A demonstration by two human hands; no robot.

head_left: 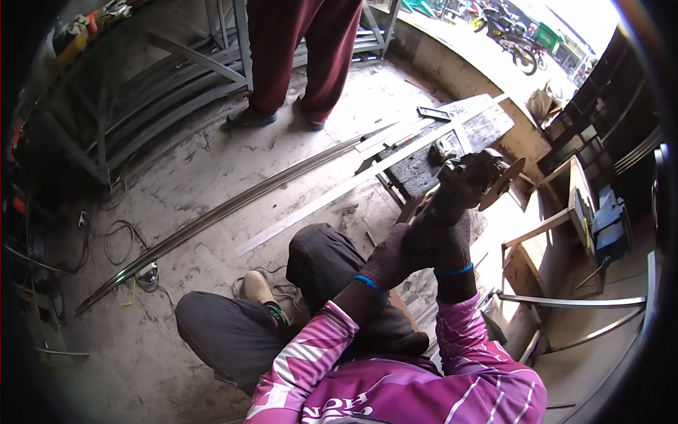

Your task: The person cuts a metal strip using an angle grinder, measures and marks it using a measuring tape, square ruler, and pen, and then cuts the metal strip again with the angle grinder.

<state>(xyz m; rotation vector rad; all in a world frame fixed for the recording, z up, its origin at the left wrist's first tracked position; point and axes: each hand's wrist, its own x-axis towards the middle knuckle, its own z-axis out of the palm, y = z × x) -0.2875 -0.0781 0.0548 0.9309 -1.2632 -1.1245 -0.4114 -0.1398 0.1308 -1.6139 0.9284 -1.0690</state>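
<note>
An angle grinder [472,175] with a thin round disc [503,185] is raised in front of me, right of centre. My right hand [446,239], in a dark knit glove with a blue cuff edge, is closed around its body. Close against it, my gloved left hand [390,260] is also closed on the grinder's rear part; the fingers are partly hidden. Beyond the tool, a long flat metal bar [332,192] lies slanted across a low dark worktop [409,172]. A small black rectangular frame [433,113] rests near the bar's far end.
A bundle of long thin metal bars [212,203] runs along the floor. Another person in maroon trousers [305,56] stands ahead by a metal frame [205,60]. Cables [127,237] lie at left. A wooden frame [540,233] stands at right, motorcycles [515,46] outside.
</note>
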